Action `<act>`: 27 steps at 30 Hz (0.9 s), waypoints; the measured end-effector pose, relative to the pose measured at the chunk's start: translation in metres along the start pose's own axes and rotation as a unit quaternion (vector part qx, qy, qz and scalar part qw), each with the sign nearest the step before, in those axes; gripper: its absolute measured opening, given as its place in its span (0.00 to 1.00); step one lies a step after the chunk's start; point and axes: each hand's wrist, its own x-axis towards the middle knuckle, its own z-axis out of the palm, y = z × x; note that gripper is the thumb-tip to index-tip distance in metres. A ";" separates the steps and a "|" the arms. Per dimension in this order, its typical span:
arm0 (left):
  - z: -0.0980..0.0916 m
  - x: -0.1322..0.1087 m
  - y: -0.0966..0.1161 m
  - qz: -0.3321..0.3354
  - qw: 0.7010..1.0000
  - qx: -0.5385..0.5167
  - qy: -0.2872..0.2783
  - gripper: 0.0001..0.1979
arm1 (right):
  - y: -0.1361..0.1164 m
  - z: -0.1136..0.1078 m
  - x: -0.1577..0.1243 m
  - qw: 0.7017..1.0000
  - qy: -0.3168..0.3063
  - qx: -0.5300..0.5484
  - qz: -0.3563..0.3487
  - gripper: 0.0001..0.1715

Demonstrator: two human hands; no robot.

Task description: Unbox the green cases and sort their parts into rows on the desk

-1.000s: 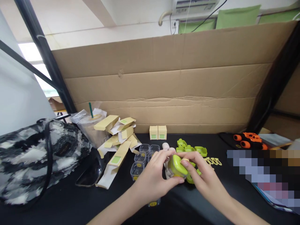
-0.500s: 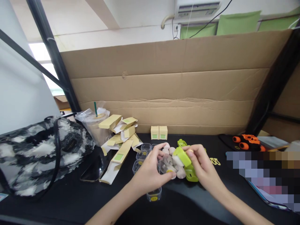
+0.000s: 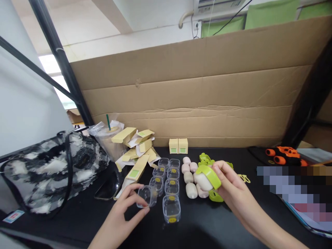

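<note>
My left hand (image 3: 129,204) pinches a small clear plastic cup (image 3: 145,196) by its edge, left of two columns of similar clear cups (image 3: 171,208) with yellow smiley stickers. Raised over the table, my right hand (image 3: 227,176) grips a green cap (image 3: 212,175) with a whitish rounded piece (image 3: 203,181) in it. Beneath and beside that hand lie several pale rounded pieces (image 3: 191,190) and more green caps (image 3: 215,196).
Opened cardboard packets (image 3: 137,166) and a phone (image 3: 107,186) lie at the left, near a drink cup (image 3: 110,141) and a furry bag (image 3: 46,169). Two small boxes (image 3: 178,146) stand at the back. An orange toy car (image 3: 286,155) is at the right.
My left hand has moved left and down with the clear cup, away from the green cap. My right hand has moved slightly right, still holding the cap. The view has shifted a little.
</note>
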 end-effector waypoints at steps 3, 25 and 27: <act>0.002 -0.010 -0.001 -0.019 1.000 0.011 -0.006 0.09 | -0.002 0.003 -0.004 1.000 -0.010 -0.013 -0.004 0.19; 0.037 0.010 0.025 0.075 0.993 0.035 -0.085 0.22 | 0.014 0.000 0.002 0.998 -0.038 -0.054 -0.003 0.19; 0.035 0.009 0.022 0.071 0.993 0.024 -0.091 0.23 | 0.014 0.001 0.003 0.997 -0.037 -0.066 -0.002 0.19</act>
